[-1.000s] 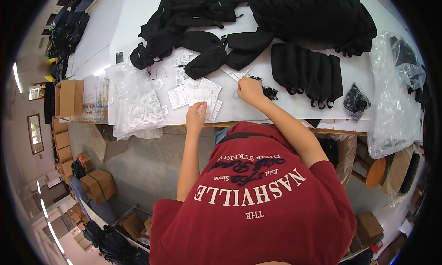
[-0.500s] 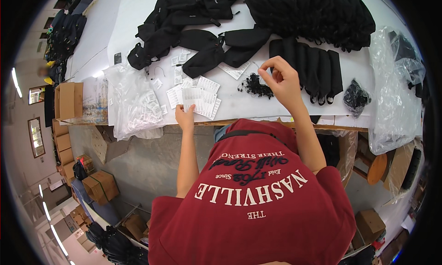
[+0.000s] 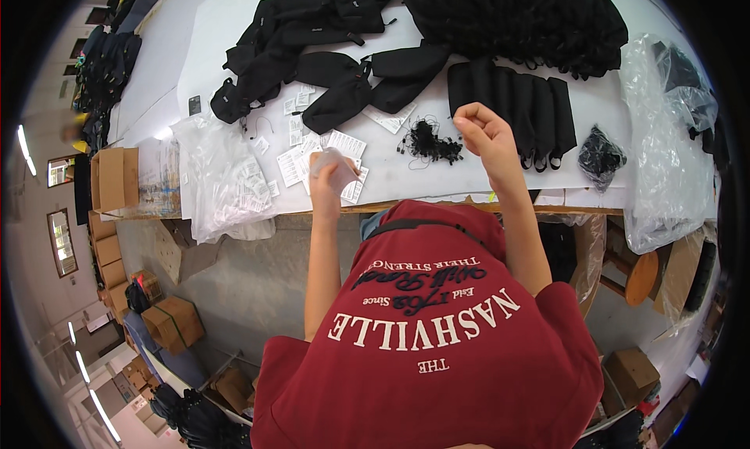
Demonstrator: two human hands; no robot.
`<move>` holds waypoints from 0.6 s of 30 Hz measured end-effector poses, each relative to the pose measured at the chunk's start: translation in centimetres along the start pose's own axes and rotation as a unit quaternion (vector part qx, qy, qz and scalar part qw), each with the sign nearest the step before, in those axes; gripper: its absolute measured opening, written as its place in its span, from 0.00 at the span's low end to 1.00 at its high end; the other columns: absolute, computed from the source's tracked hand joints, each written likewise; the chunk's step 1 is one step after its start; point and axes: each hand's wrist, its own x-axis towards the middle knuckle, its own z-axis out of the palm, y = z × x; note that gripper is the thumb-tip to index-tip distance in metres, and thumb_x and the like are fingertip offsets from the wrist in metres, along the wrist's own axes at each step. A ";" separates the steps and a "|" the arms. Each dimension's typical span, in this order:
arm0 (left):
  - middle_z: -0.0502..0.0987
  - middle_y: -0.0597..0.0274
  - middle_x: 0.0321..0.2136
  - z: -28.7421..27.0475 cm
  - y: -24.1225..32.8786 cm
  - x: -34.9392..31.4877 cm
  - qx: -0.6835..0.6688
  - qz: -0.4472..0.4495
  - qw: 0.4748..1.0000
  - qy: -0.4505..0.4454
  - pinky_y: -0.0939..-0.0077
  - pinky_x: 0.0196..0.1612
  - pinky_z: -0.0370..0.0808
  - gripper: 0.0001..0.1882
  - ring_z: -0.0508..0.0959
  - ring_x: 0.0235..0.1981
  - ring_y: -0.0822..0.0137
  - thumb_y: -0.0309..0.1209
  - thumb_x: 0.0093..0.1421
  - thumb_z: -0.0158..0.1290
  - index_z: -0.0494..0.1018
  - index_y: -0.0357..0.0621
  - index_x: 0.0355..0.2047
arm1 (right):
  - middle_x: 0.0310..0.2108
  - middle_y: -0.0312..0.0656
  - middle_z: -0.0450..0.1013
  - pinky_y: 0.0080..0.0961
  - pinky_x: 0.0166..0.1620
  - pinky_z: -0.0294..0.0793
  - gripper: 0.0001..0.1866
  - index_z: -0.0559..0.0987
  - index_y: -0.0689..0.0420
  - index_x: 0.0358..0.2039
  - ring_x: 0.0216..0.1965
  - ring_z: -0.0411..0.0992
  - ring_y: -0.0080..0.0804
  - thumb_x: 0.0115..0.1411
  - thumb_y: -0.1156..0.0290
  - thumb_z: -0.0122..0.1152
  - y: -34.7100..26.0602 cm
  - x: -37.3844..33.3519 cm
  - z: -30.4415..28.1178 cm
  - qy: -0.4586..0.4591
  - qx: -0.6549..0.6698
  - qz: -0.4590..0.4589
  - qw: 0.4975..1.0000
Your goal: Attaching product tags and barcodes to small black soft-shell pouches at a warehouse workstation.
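My left hand (image 3: 324, 187) is closed on a white card (image 3: 344, 174), which is tilted up off the table and smeared by motion. Beneath it, several white printed cards (image 3: 293, 165) lie overlapping. To the right, my right hand (image 3: 491, 143) is raised with thumb and forefinger pinched together; anything between them is too small to make out. A tangle of thin black cords (image 3: 428, 144) lies just left of that hand. Behind it sits a row of black padded pouches (image 3: 508, 105). More black pouches (image 3: 340, 97) lie loosely beyond the cards.
A clear plastic bag (image 3: 215, 164) with small white labels lies at the left table edge. On the right are a small bagged black bundle (image 3: 601, 158) and a large clear plastic bag (image 3: 660, 160). A big black heap (image 3: 523, 23) covers the far side. Cardboard boxes (image 3: 173, 322) stand at left.
My left hand has lifted a card from the spread ones and tilted it. My right hand has shifted slightly right and down, its fingers still pinched.
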 end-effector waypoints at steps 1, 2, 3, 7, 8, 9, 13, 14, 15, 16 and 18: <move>0.71 0.60 0.29 0.9 0.0 -0.1 -0.001 -0.001 1.000 -0.001 0.75 0.38 0.70 0.12 0.72 0.32 0.67 0.29 0.56 0.49 0.62 0.41 0.39 | 0.17 0.22 0.57 0.11 0.22 0.47 0.04 0.74 0.58 0.31 0.18 0.50 0.09 0.60 0.72 0.55 0.2 -0.4 0.1 0.002 -0.021 -0.008 1.000; 0.71 0.60 0.30 1.7 -0.1 -0.3 0.054 -0.009 0.998 -0.028 0.76 0.37 0.69 0.13 0.70 0.30 0.69 0.28 0.56 0.49 0.60 0.42 0.40 | 0.17 0.21 0.57 0.11 0.22 0.46 0.04 0.74 0.58 0.31 0.19 0.49 0.08 0.59 0.72 0.56 0.5 -0.6 0.1 0.004 -0.042 -0.016 0.999; 0.70 0.60 0.31 2.6 -0.1 -0.5 0.110 -0.017 0.992 -0.055 0.77 0.35 0.68 0.15 0.69 0.28 0.70 0.27 0.56 0.50 0.58 0.44 0.41 | 0.15 0.20 0.55 0.12 0.21 0.44 0.03 0.76 0.59 0.30 0.18 0.48 0.07 0.57 0.73 0.59 1.7 -0.7 0.0 0.011 -0.046 -0.035 0.998; 0.71 0.59 0.34 6.7 0.5 -1.6 0.155 -0.011 0.980 -0.124 0.82 0.33 0.67 0.23 0.68 0.28 0.74 0.23 0.56 0.51 0.53 0.45 0.47 | 0.12 0.23 0.52 0.16 0.20 0.45 0.05 0.77 0.60 0.29 0.16 0.47 0.11 0.55 0.72 0.61 2.0 -2.2 1.8 -0.005 -0.146 -0.061 0.987; 0.71 0.58 0.36 7.3 0.4 -1.8 0.119 -0.013 0.985 -0.125 0.82 0.33 0.67 0.25 0.68 0.29 0.75 0.22 0.56 0.51 0.52 0.44 0.50 | 0.12 0.23 0.52 0.16 0.20 0.45 0.05 0.77 0.60 0.29 0.16 0.47 0.11 0.55 0.72 0.61 2.1 -2.5 2.2 -0.003 -0.147 -0.061 0.987; 0.72 0.58 0.39 8.4 0.6 -2.1 0.082 0.014 0.989 -0.123 0.83 0.35 0.69 0.23 0.70 0.33 0.76 0.22 0.57 0.51 0.55 0.41 0.51 | 0.11 0.25 0.51 0.17 0.20 0.45 0.06 0.77 0.59 0.29 0.15 0.47 0.12 0.55 0.71 0.61 2.4 -2.7 2.4 -0.008 -0.205 -0.085 0.975; 0.72 0.61 0.39 10.6 1.8 -2.5 0.151 0.053 0.983 -0.091 0.84 0.39 0.69 0.09 0.71 0.35 0.76 0.22 0.57 0.53 0.68 0.37 0.38 | 0.09 0.32 0.50 0.22 0.18 0.47 0.07 0.77 0.57 0.29 0.12 0.48 0.18 0.53 0.68 0.62 2.6 -3.0 3.2 0.001 -0.289 -0.127 0.949; 0.72 0.61 0.39 10.2 1.4 -2.5 0.150 0.053 0.983 -0.091 0.84 0.39 0.69 0.09 0.71 0.35 0.76 0.22 0.57 0.53 0.68 0.37 0.38 | 0.09 0.33 0.51 0.23 0.18 0.47 0.06 0.76 0.57 0.29 0.11 0.49 0.19 0.53 0.69 0.61 2.5 -3.1 3.3 0.005 -0.310 -0.138 0.941; 0.71 0.63 0.37 9.7 1.1 -2.4 0.165 0.072 0.980 -0.087 0.84 0.38 0.69 0.09 0.71 0.34 0.76 0.22 0.57 0.53 0.67 0.37 0.38 | 0.09 0.33 0.51 0.23 0.18 0.47 0.06 0.76 0.57 0.29 0.11 0.49 0.19 0.53 0.69 0.61 2.4 -3.1 3.4 0.004 -0.310 -0.139 0.941; 0.71 0.64 0.35 9.4 0.9 -2.3 0.179 0.090 0.976 -0.083 0.84 0.36 0.68 0.10 0.71 0.33 0.77 0.23 0.57 0.54 0.67 0.36 0.38 | 0.09 0.34 0.52 0.23 0.17 0.48 0.06 0.76 0.57 0.29 0.11 0.49 0.20 0.53 0.69 0.61 2.3 -3.2 3.5 0.008 -0.312 -0.143 0.939; 0.71 0.66 0.33 9.2 0.9 -2.7 0.176 0.075 0.979 -0.074 0.84 0.34 0.68 0.09 0.70 0.31 0.77 0.23 0.56 0.54 0.68 0.36 0.37 | 0.09 0.35 0.53 0.23 0.17 0.48 0.06 0.76 0.56 0.29 0.11 0.49 0.21 0.53 0.69 0.61 2.3 -3.3 3.6 0.013 -0.315 -0.148 0.937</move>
